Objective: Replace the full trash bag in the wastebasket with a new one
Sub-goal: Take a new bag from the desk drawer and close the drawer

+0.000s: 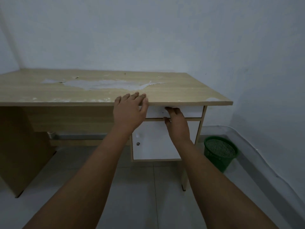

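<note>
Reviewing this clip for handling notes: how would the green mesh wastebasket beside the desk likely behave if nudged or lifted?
The green wastebasket looks like thin perforated plastic, so probably light and easy to slide on the smooth tiled floor. It already sits tilted, and its base looks narrower than its rim, so a push could tip it. No bag shows inside.

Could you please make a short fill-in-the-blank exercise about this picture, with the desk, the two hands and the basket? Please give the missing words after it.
1. The left hand lies flat on the front edge of the ____.
2. The right hand has its grip on the front of the white ____ just under the desk top.
3. The wastebasket on the floor is ____ in colour.
4. The wastebasket stands to the ____ of the white cabinet door.

Missing words: desk; drawer; green; right
</note>
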